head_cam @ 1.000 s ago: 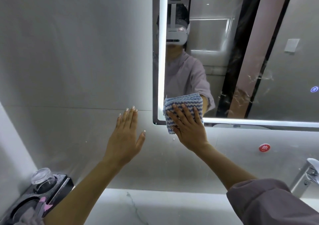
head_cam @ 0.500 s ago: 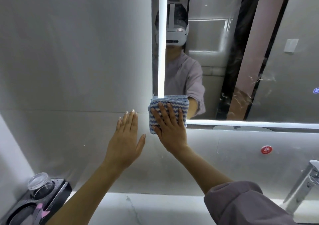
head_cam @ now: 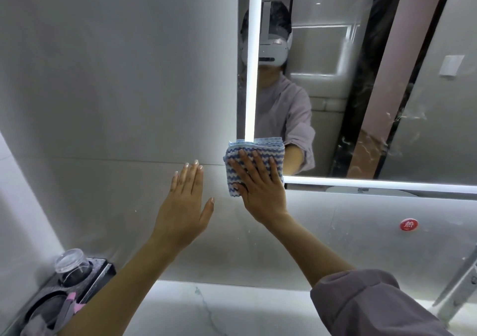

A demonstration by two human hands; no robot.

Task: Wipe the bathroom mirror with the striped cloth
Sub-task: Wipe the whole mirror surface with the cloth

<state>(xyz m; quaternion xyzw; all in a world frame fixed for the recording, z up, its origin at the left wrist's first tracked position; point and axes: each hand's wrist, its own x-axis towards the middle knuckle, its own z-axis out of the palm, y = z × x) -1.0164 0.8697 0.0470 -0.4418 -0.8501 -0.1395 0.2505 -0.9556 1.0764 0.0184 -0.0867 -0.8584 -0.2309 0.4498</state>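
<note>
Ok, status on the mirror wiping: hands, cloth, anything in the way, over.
Right hand flat, pressing striped cloth on mirror, lower-left corner. Left hand open against wall. Nothing blocking; smears farther right.

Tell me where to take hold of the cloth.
Pinch the cloth by its top edge, coming from above. The stacked folds there stand free of the right hand, whose flat fingers press the lower part against the mirror, so that edge is probably the easiest to catch.
</note>
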